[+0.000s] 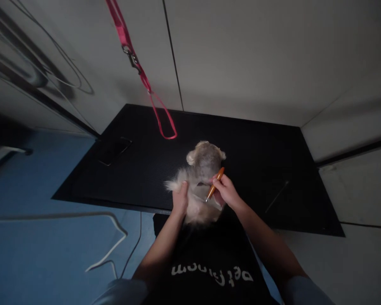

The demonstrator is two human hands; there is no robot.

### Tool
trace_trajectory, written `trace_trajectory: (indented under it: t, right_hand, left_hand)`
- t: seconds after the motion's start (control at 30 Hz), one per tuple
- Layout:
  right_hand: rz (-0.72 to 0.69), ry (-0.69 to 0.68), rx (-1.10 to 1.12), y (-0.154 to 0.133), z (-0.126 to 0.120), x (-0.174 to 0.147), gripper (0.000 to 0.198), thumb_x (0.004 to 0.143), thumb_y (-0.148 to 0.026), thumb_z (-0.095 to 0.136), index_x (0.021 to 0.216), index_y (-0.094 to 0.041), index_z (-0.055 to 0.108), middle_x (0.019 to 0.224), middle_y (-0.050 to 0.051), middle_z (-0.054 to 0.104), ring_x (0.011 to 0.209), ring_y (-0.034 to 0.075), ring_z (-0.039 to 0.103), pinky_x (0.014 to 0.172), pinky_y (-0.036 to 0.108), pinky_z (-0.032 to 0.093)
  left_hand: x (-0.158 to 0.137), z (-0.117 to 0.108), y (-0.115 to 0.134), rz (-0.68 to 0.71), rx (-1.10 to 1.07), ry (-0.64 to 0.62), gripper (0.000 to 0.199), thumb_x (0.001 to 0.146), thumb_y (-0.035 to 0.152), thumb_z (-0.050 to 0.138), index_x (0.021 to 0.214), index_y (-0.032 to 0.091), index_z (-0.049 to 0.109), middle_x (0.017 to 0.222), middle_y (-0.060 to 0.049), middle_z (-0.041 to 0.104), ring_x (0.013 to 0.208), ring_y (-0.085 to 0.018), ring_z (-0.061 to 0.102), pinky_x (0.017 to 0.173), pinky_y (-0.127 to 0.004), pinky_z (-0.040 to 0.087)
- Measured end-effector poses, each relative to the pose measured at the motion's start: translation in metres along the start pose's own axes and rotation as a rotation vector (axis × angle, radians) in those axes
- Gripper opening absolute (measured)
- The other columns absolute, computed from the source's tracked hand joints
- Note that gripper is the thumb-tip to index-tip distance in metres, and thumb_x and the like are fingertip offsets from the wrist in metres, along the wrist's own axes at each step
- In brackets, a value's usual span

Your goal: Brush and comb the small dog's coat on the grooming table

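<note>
A small dog with grey and cream fur is on the black ribbed table top, close to its near edge and my apron. My left hand is closed on the dog's left side, with a fluffy pale tuft sticking out above the thumb. Whether that tuft is a leg or the tail, I cannot tell. In my right hand is a slicker brush by its orange handle. Its pale head lies against the fur of the dog's back, and its outline is hard to make out there.
Over the black table hangs a pink loop lead with a metal clip. A dark phone lies at the table's left; a thin comb-like tool lies at the right. Cables run across the blue floor.
</note>
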State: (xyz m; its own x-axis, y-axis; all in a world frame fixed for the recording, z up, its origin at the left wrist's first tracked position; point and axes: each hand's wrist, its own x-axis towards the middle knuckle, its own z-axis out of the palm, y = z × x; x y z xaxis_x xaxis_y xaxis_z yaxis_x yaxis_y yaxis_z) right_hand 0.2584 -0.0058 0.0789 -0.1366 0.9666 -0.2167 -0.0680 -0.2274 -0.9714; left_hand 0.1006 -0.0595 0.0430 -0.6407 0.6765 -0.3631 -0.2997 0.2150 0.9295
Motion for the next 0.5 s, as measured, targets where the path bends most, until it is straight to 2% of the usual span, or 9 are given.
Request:
trace_trajectory:
  t: [0.1, 0.2, 0.23, 0.27, 0.33, 0.37, 0.4, 0.5]
  right_hand:
    - [0.004, 0.016, 0.032, 0.003, 0.000, 0.000, 0.031, 0.069, -0.049, 0.068, 0.082, -0.022, 0.058, 0.079, 0.000, 0.066, 0.063, 0.014, 0.056, 0.057, 0.026, 0.045]
    - [0.102, -0.046, 0.062, 0.002, -0.009, 0.012, 0.037, 0.066, -0.052, 0.069, 0.081, -0.020, 0.059, 0.075, 0.001, 0.065, 0.058, 0.013, 0.055, 0.053, 0.026, 0.044]
    - [0.117, 0.021, 0.057, 0.000, -0.015, 0.018, 0.039, 0.065, -0.054, 0.069, 0.078, -0.019, 0.058, 0.072, 0.001, 0.064, 0.056, 0.013, 0.054, 0.051, 0.025, 0.043]
    - [0.092, 0.146, 0.053, -0.002, -0.021, 0.024, 0.040, 0.065, -0.054, 0.068, 0.078, -0.018, 0.057, 0.071, 0.001, 0.063, 0.056, 0.012, 0.054, 0.051, 0.025, 0.042]
    - [-0.055, 0.437, 0.053, -0.007, -0.030, 0.031, 0.038, 0.069, -0.054, 0.064, 0.082, -0.019, 0.055, 0.074, 0.001, 0.063, 0.059, 0.013, 0.054, 0.052, 0.025, 0.042]
    - [-0.132, 0.500, 0.050, -0.008, -0.032, 0.031, 0.036, 0.072, -0.053, 0.062, 0.085, -0.020, 0.055, 0.077, 0.001, 0.064, 0.062, 0.013, 0.055, 0.054, 0.025, 0.042]
    - [-0.178, 0.468, 0.041, -0.009, -0.031, 0.030, 0.034, 0.075, -0.051, 0.061, 0.087, -0.021, 0.055, 0.079, 0.001, 0.064, 0.063, 0.013, 0.056, 0.056, 0.025, 0.043]
    - [-0.122, 0.107, -0.038, -0.005, -0.019, 0.021, 0.030, 0.074, -0.049, 0.062, 0.084, -0.021, 0.057, 0.077, 0.001, 0.065, 0.063, 0.015, 0.057, 0.057, 0.027, 0.044]
  left_hand:
    - [0.000, 0.000, 0.001, 0.002, -0.030, -0.002, 0.044, 0.069, 0.056, 0.069, 0.087, 0.016, 0.068, 0.097, -0.011, 0.072, 0.105, -0.032, 0.063, 0.097, -0.044, 0.046]
    - [0.000, 0.000, 0.003, -0.014, -0.029, -0.006, 0.038, 0.073, 0.050, 0.067, 0.090, 0.015, 0.069, 0.101, -0.011, 0.071, 0.108, -0.032, 0.062, 0.099, -0.046, 0.044]
    - [-0.001, 0.000, 0.004, -0.017, -0.033, 0.003, 0.036, 0.075, 0.048, 0.066, 0.091, 0.015, 0.068, 0.103, -0.011, 0.071, 0.109, -0.032, 0.062, 0.100, -0.046, 0.044]
    - [-0.001, 0.000, 0.004, -0.016, -0.037, 0.013, 0.034, 0.077, 0.046, 0.065, 0.093, 0.016, 0.068, 0.106, -0.012, 0.071, 0.111, -0.031, 0.061, 0.101, -0.045, 0.043]
    - [-0.001, 0.000, 0.005, -0.004, -0.032, 0.026, 0.031, 0.078, 0.042, 0.064, 0.095, 0.016, 0.068, 0.109, -0.011, 0.070, 0.114, -0.030, 0.060, 0.104, -0.044, 0.041]
    - [-0.001, 0.001, 0.005, 0.002, -0.024, 0.020, 0.031, 0.078, 0.041, 0.064, 0.095, 0.016, 0.068, 0.110, -0.011, 0.070, 0.115, -0.030, 0.059, 0.104, -0.044, 0.041]
    - [-0.001, 0.001, 0.006, 0.004, -0.015, 0.012, 0.031, 0.078, 0.041, 0.064, 0.096, 0.016, 0.068, 0.110, -0.011, 0.070, 0.115, -0.030, 0.059, 0.105, -0.043, 0.040]
    - [-0.001, 0.002, 0.006, 0.001, 0.005, 0.004, 0.032, 0.079, 0.041, 0.064, 0.096, 0.014, 0.067, 0.107, -0.011, 0.070, 0.114, -0.031, 0.059, 0.104, -0.043, 0.041]
